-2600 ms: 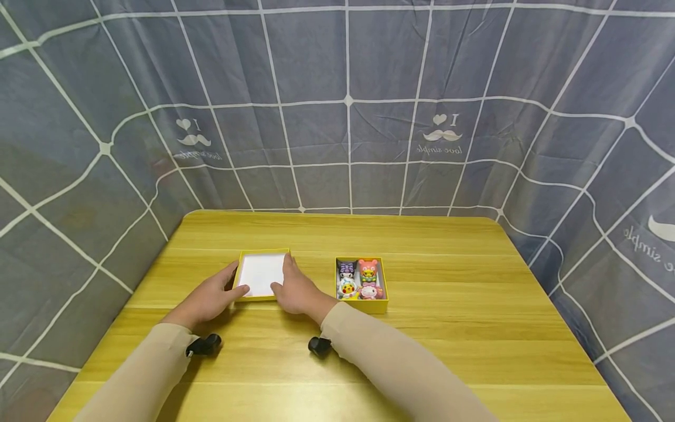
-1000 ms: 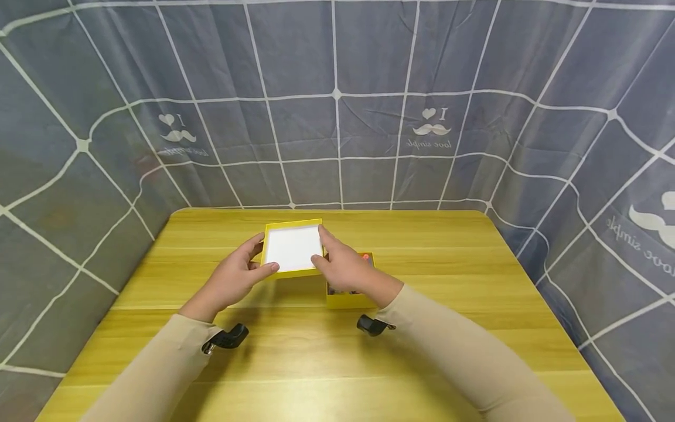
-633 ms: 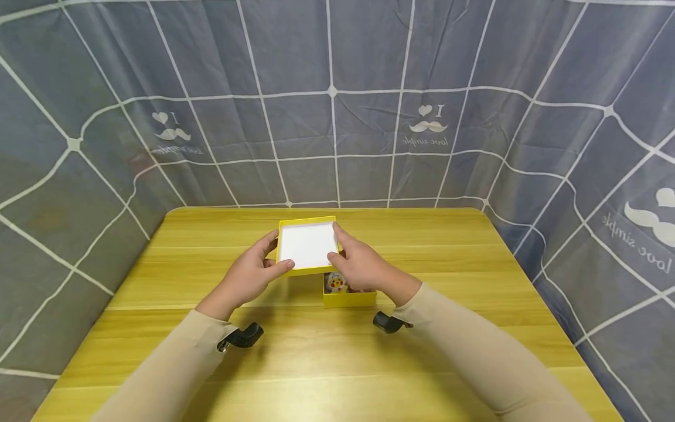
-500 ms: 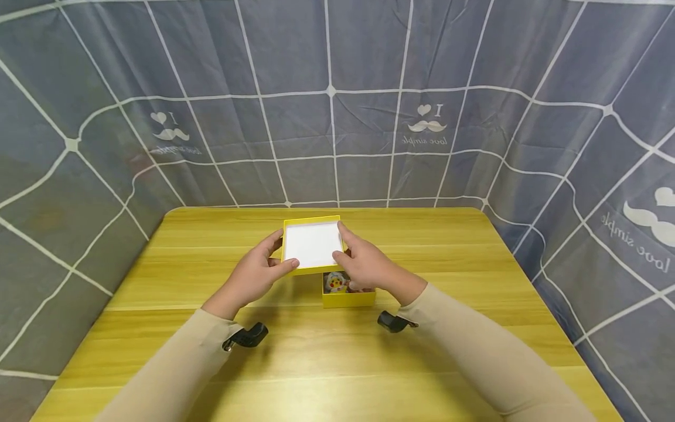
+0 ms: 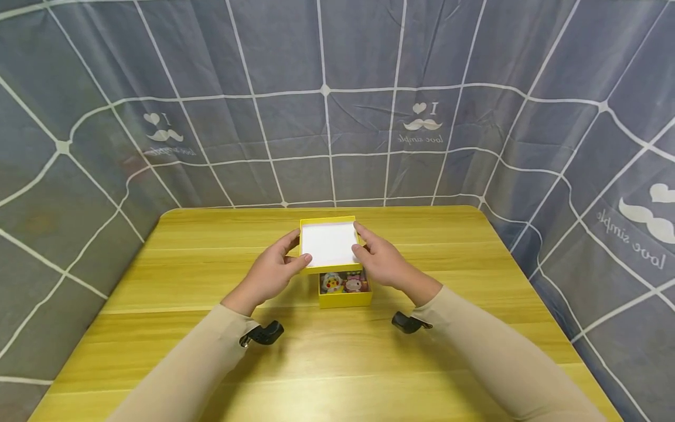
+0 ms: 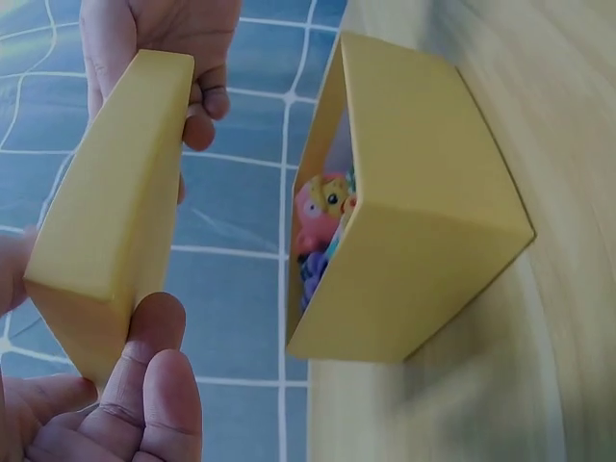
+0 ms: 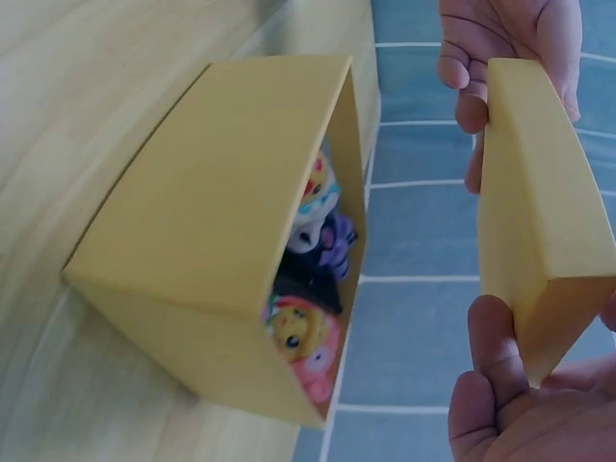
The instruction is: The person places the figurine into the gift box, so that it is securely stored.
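A shallow yellow box lid (image 5: 329,243), white inside and turned inner side up, is held level in the air by both hands. My left hand (image 5: 271,269) grips its left edge, thumb on the near left corner. On the opposite side my right hand (image 5: 387,261) grips the right edge with thumb and fingers. Below the lid, apart from it, a yellow box (image 5: 345,300) stands on the table. Small toy figures sit inside: a yellow-faced one in white (image 5: 332,282) and a pink one (image 5: 354,282) show. A purple figure (image 7: 337,241) appears in the right wrist view.
The wood-grain table (image 5: 316,363) has rounded far corners. Grey curtains (image 5: 364,123) with white grid lines hang behind it and at both sides. Black wrist cameras (image 5: 266,333) sit under the cuffs, just above the tabletop.
Both hands have raised the lid and carried it rightward from the table's left side to over the box. The box's far part is now hidden behind the lid in the head view.
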`<state>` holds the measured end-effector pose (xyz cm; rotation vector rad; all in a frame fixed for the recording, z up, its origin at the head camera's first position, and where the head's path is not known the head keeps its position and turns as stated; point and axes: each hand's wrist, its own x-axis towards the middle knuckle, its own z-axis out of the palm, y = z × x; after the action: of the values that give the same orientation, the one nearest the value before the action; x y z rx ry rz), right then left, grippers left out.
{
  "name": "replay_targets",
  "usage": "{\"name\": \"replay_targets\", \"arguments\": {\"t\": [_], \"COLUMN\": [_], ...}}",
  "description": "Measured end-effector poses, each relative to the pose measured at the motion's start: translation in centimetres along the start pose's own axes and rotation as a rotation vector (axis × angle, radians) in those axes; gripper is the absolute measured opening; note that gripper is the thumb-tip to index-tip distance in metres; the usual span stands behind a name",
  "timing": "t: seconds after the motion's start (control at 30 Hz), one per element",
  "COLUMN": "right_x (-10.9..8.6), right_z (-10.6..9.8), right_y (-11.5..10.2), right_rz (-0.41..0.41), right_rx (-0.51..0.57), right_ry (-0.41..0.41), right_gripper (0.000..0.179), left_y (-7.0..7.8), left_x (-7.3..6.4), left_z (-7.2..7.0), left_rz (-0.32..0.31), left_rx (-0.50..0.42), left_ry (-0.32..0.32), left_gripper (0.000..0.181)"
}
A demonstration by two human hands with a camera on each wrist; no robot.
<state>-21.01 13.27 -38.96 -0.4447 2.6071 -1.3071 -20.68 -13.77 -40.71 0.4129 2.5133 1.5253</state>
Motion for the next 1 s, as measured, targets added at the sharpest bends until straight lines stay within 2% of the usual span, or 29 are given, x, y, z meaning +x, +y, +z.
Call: {"name": "replay_targets", "arguments": {"t": [0.2, 0.5, 0.73, 1.0], "right_x": [-0.2, -0.3, -0.3, 0.2], "right_z": [-0.5, -0.9, -1.1, -1.4], "right_y": [1.0, 2.3, 2.8, 3.5], "right_rz": [0.012, 0.016, 0.017, -0.02], "right_rx": [0.026, 0.049, 0.083, 0.14], "right_ry": [0.051, 0.059, 0.064, 0.086], "right_gripper": [0.06, 0.059, 0.06, 0.066], "left_y": [0.0, -0.1, -0.3, 0.1], "left_x": [0.5, 1.0, 1.2, 1.4], "left_z": [1.1, 2.1, 2.3, 2.4], "left_rz": [-0.007, -0.002, 0.006, 0.036], "left_rx": [-0.044, -0.08, -0.081, -0.098], "left_ry": [-0.013, -0.017, -0.008, 0.034], "left_gripper": [0.071, 0.066, 0.066, 0.061]}}
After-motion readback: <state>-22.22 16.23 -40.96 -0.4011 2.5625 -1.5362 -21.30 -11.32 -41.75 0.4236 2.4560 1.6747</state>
